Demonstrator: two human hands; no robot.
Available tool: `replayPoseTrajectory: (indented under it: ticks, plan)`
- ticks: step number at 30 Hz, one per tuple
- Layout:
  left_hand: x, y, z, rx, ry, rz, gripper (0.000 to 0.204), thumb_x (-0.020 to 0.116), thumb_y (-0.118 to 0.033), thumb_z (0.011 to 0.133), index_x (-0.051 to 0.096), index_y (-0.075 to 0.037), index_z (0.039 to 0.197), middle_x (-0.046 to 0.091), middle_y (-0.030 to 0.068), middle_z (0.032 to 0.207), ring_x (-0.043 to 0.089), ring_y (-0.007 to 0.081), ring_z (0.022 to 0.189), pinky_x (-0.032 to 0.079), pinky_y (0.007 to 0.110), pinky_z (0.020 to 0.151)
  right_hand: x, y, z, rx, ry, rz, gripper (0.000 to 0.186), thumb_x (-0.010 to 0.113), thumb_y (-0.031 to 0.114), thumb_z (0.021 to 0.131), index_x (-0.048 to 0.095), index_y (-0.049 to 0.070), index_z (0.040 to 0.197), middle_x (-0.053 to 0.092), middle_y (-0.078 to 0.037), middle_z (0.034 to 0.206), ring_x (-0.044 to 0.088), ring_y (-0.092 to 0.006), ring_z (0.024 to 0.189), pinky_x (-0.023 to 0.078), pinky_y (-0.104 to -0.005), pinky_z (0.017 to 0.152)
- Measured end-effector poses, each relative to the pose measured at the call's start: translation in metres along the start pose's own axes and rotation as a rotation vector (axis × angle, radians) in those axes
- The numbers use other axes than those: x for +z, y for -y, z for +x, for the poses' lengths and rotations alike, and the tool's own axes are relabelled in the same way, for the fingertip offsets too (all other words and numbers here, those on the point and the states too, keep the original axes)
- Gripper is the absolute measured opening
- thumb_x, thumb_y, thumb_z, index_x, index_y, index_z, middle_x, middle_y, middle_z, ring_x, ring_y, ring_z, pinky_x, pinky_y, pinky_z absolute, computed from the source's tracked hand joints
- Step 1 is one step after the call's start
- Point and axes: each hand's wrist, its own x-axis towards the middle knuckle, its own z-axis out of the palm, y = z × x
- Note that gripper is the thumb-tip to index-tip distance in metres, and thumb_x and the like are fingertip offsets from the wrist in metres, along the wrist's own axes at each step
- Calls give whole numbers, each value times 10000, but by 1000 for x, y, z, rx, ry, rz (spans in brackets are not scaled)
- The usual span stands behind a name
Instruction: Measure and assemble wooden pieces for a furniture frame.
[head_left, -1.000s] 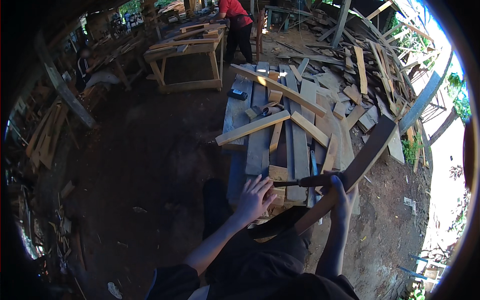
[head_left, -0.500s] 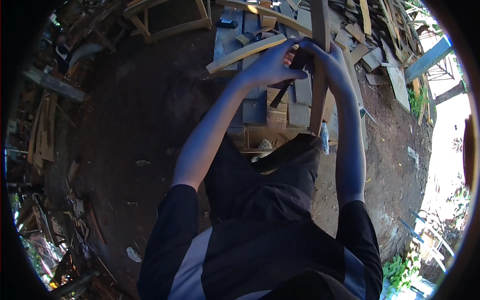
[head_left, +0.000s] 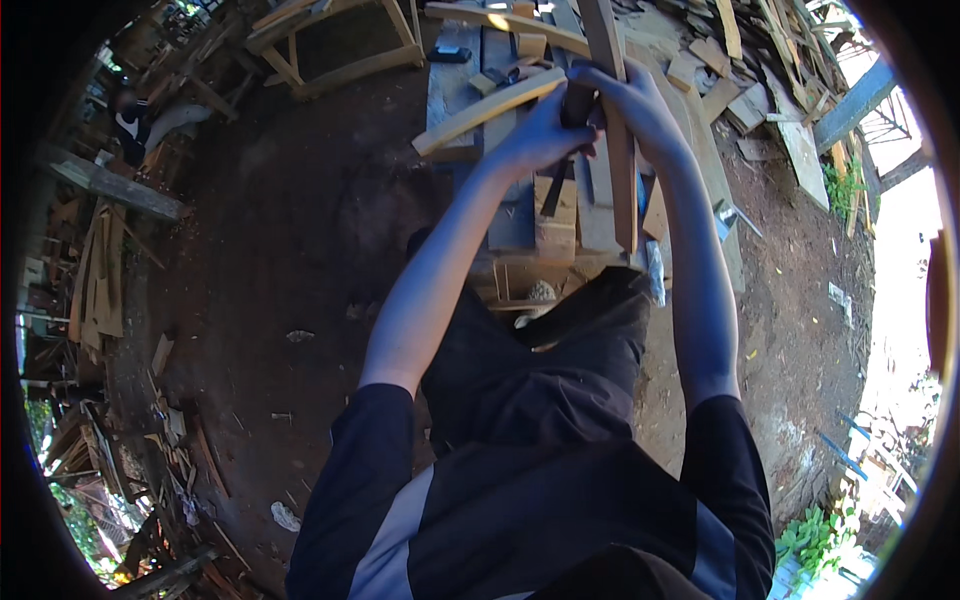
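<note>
A long wooden bar (head_left: pixel 624 190) stands steeply over the bench, its lower end close to my right knee. My right hand (head_left: pixel 640 108) is closed around its upper part, fingers reaching over towards the left. My left hand (head_left: pixel 548 132) grips a dark tool (head_left: pixel 577 108) just left of the bar. A narrow dark piece, flared at its end, points down below that hand; the exact kind of tool cannot be made out. Left of it, a pale curved wooden piece (head_left: pixel 470 115) lies across the bench (head_left: pixel 512 222).
Small wood blocks (head_left: pixel 531 45) and a dark box-like object (head_left: pixel 450 54) lie on the bench. A wooden frame (head_left: pixel 345 68) stands at the far left. Scrap boards (head_left: pixel 740 95) are heaped at the far right. Another person (head_left: pixel 131 128) is at the far left edge.
The bar's top has shifted left, and its lower end has moved slightly left and up. My left hand has closed further around the dark tool, which now sits more upright.
</note>
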Motion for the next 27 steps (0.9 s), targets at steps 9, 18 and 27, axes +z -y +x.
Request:
replayPoseTrajectory:
  ticks: [9, 18, 27]
  plan:
    - [-1, 17, 3, 96, -110, 10, 233, 594, -24, 886, 488, -26, 1093, 613, 76, 934, 618, 134, 750, 521, 269, 666, -6, -9, -57, 196, -183, -276, 441, 732, 311, 873, 540, 10, 1130, 616, -46, 747, 562, -78, 523, 439, -228, 461]
    - [9, 18, 15, 114, -55, -85, 164, 538, 28, 873, 486, -21, 1021, 603, 147, 1087, 648, 234, 1010, 581, 380, 829, -21, -35, -99, 318, -178, -5, 394, 717, 297, 884, 555, 25, 1118, 619, -40, 729, 562, -84, 525, 448, -244, 484]
    - [19, 18, 14, 122, 12, -83, 306, 523, 70, 892, 444, 6, 1181, 605, 133, 1068, 671, 225, 979, 634, 347, 728, -6, -31, -101, 283, -191, 65, 405, 719, 282, 889, 552, 6, 1133, 618, -33, 746, 564, -80, 525, 442, -229, 475]
